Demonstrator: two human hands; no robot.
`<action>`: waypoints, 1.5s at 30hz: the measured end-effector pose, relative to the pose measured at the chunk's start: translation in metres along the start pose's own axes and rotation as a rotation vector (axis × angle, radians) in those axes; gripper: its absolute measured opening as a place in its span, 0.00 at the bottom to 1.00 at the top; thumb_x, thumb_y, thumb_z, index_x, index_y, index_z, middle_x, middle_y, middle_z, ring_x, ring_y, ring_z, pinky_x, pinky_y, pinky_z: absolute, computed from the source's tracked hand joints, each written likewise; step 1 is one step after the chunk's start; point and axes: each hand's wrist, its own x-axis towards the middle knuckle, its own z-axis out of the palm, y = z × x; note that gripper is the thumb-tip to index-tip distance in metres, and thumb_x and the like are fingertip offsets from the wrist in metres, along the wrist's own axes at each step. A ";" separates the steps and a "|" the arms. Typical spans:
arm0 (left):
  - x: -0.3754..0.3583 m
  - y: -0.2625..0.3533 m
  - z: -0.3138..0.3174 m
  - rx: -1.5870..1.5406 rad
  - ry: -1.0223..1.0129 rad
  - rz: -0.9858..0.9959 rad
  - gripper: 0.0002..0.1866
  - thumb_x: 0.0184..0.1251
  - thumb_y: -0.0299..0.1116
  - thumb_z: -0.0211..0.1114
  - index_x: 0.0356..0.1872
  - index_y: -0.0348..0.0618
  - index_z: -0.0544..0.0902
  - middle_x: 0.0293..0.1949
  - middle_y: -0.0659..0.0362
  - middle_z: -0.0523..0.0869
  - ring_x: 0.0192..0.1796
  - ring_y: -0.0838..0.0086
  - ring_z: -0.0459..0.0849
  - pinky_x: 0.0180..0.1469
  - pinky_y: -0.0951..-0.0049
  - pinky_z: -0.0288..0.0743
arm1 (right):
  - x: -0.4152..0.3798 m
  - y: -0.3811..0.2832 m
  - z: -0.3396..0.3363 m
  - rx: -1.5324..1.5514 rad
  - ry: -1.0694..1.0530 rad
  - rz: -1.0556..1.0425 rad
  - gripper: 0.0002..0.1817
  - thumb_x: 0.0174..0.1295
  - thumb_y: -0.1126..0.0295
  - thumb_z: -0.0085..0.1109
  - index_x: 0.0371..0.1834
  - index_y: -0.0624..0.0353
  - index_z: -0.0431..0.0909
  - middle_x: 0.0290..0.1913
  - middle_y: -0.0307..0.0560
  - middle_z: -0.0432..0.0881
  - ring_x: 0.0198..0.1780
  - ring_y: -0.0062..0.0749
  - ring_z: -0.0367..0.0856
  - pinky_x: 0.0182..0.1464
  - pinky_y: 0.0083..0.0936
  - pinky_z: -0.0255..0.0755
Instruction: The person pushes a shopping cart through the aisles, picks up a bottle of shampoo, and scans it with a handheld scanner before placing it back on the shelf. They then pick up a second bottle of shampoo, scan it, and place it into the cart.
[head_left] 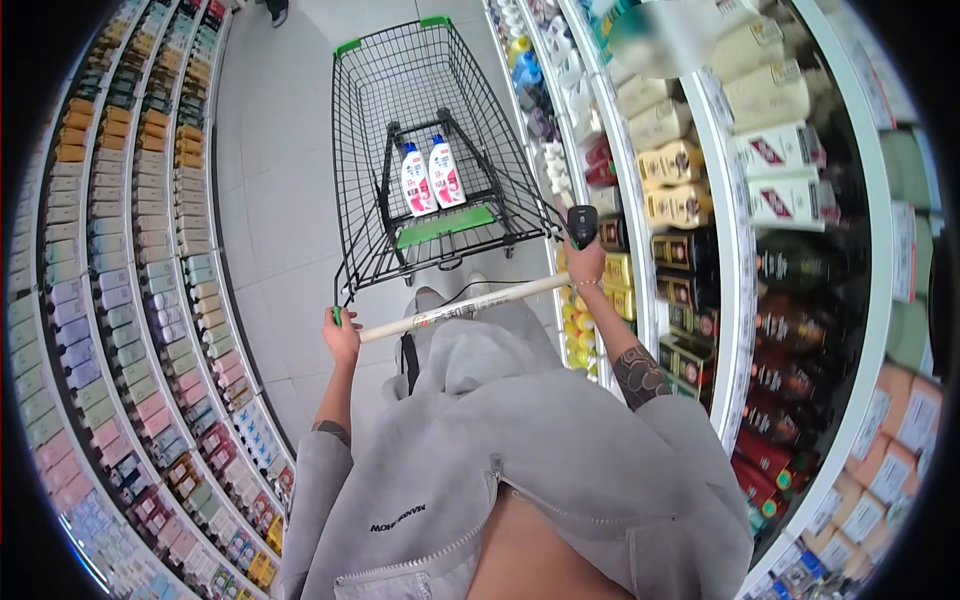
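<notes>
A wire shopping cart with green trim stands in front of me. My left hand is closed round the left end of its pale handle bar, beside a green end piece. At the right end, my right hand is wrapped round the handle, right below a black device with a rounded top. Two white bottles with blue caps and pink labels lie side by side in the cart: a left bottle and a right bottle. A green panel crosses the cart close to the handle.
Tall shelves of boxed and bottled goods line the left side. On the right, white shelves hold bottles and boxes close to my right arm. Grey floor tiles run along the aisle. A person's foot shows at the far end.
</notes>
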 end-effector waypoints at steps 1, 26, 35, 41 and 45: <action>0.014 0.006 0.004 0.011 -0.005 -0.004 0.09 0.66 0.32 0.52 0.36 0.34 0.72 0.26 0.51 0.84 0.20 0.70 0.82 0.23 0.71 0.73 | 0.011 -0.017 0.001 -0.019 -0.008 0.014 0.25 0.43 0.55 0.67 0.37 0.66 0.76 0.33 0.65 0.81 0.37 0.58 0.80 0.41 0.44 0.73; 0.389 0.207 0.075 -0.105 0.037 0.073 0.10 0.65 0.31 0.54 0.35 0.32 0.75 0.28 0.52 0.84 0.21 0.71 0.83 0.25 0.73 0.74 | 0.286 -0.294 0.144 -0.099 -0.043 0.051 0.31 0.44 0.49 0.65 0.41 0.66 0.74 0.35 0.65 0.81 0.41 0.59 0.80 0.44 0.45 0.73; 0.514 0.278 0.092 -0.055 0.036 0.032 0.09 0.65 0.30 0.54 0.34 0.32 0.76 0.28 0.52 0.84 0.22 0.72 0.83 0.25 0.73 0.74 | 0.382 -0.364 0.212 -0.095 -0.031 0.017 0.29 0.45 0.51 0.65 0.39 0.67 0.74 0.32 0.66 0.81 0.38 0.59 0.81 0.42 0.44 0.75; 0.598 0.312 0.110 -0.079 0.045 0.035 0.09 0.65 0.31 0.56 0.37 0.33 0.76 0.29 0.54 0.84 0.22 0.73 0.83 0.21 0.78 0.70 | 0.440 -0.433 0.237 0.063 -0.011 -0.008 0.26 0.45 0.54 0.67 0.36 0.68 0.76 0.31 0.64 0.81 0.37 0.57 0.81 0.41 0.43 0.74; 0.647 0.340 0.118 -0.096 0.091 0.035 0.10 0.64 0.32 0.56 0.34 0.33 0.77 0.27 0.54 0.84 0.22 0.72 0.84 0.21 0.77 0.70 | 0.475 -0.490 0.246 0.019 -0.013 0.004 0.24 0.45 0.56 0.67 0.40 0.62 0.75 0.33 0.60 0.81 0.38 0.55 0.81 0.38 0.44 0.74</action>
